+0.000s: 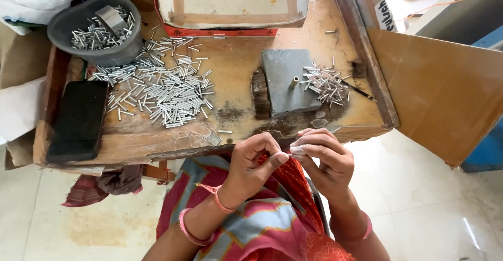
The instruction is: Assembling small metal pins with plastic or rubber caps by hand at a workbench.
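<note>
My left hand and my right hand meet just below the front edge of a low wooden work table, fingertips pinched together around a small whitish piece. What the piece is cannot be made out. On the table stands a grey stone slab with one short brass tube upright on it and a small heap of thin metal tubes at its right edge. A large pile of the same silver tubes lies to the left.
A grey bowl of tubes with a metal block sits at the far left corner. A black flat pad lies at the left edge. A taped cardboard box stands behind. A brown board leans at right.
</note>
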